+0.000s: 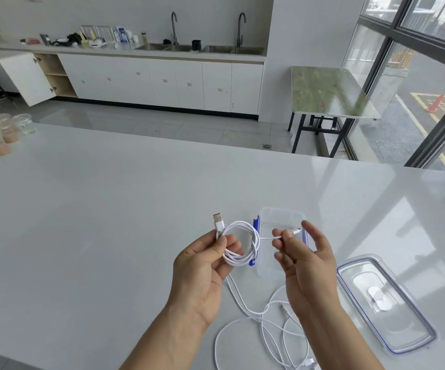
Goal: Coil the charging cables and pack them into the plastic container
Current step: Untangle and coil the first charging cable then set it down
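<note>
My left hand (205, 265) holds a white charging cable (242, 244) wound into a coil, its USB plug (218, 221) sticking up above my fingers. My right hand (306, 260) pinches the same cable's small end plug (294, 232), with a short stretch of cord running back to the coil. Both hands hover over the clear plastic container (282, 216), which stands open on the white table with blue clips on its left side. More white cable (266, 324) lies loose and tangled on the table below my hands.
The container's clear lid (384, 303) lies flat on the table to the right. Several plastic cups with drinks (0, 134) stand at the table's far left edge. Beyond the table are a kitchen counter with sinks (200, 48) and a small green table (328, 92).
</note>
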### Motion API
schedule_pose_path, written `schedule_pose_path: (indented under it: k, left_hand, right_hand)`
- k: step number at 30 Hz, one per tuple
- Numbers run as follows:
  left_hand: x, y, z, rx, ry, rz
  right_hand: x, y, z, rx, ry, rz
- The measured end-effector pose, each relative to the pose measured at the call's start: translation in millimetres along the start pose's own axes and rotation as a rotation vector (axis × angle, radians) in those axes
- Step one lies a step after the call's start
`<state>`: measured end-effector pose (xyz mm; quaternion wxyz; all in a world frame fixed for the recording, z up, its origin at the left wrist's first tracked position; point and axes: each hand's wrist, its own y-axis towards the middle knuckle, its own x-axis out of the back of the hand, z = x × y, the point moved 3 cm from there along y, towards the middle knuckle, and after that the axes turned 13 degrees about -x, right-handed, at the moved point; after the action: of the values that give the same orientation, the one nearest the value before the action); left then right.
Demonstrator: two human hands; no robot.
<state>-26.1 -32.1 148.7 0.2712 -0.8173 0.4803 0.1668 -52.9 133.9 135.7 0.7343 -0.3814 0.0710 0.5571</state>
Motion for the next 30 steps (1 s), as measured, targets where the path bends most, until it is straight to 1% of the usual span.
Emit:
schedule_pose_path:
  k: [3,5,8,12,13,14,17,21,23,28,29,30]
  left_hand:
    - [1.6,-1.7,1.0,0.014,0.039,-0.022]
    - [2.0,-1.6,1.4,-0.005,0.093,-0.051]
    - [0.6,-1.2,2.5,-0.049,0.191,-0.064]
    - [-6.0,-4.9,2.4,-0.115,0.275,-0.050]
    - [-7.8,-5.7,2.5,-0.127,0.290,-0.043]
    - [-9.7,-6.5,2.6,-0.136,0.298,-0.034]
    - [-13.8,-9.8,1.2,-0.161,0.326,-0.003]
    - [-16.4,-16.1,-0.6,-0.192,0.355,0.026]
    - [-17.3,-17.9,-1.7,-0.203,0.354,0.037]
    - [-19.3,-19.4,-2.3,-0.220,0.369,0.088]
    - [-19.2,-19.7,-2.0,-0.223,0.377,0.100]
    - [-18.7,-19.8,-1.7,-0.228,0.390,0.111]
  right_hand:
    - [3.9,-4.7,-0.1,-0.007,0.043,0.012]
    - [4.2,-11.2,2.7,0.090,-0.066,0.031]
    - [1.9,-19.8,14.6,0.367,-0.429,0.023]
    - [-9.1,-25.5,22.5,0.889,-1.040,0.067]
    - [-11.2,-25.6,21.3,0.960,-1.137,0.072]
    - [-12.5,-24.1,20.0,0.974,-1.206,0.073]
    - [-14.9,-20.1,16.3,0.904,-1.311,0.025]
    - [-15.9,-16.2,12.7,0.886,-1.324,-0.123]
    - [-17.0,-16.3,11.6,0.901,-1.311,-0.158]
    - [-21.7,-14.4,8.8,0.999,-1.355,-0.143]
    - [-22.1,-12.2,8.8,0.974,-1.364,-0.141]
    - [-22.1,-9.2,9.5,0.906,-1.363,-0.131]
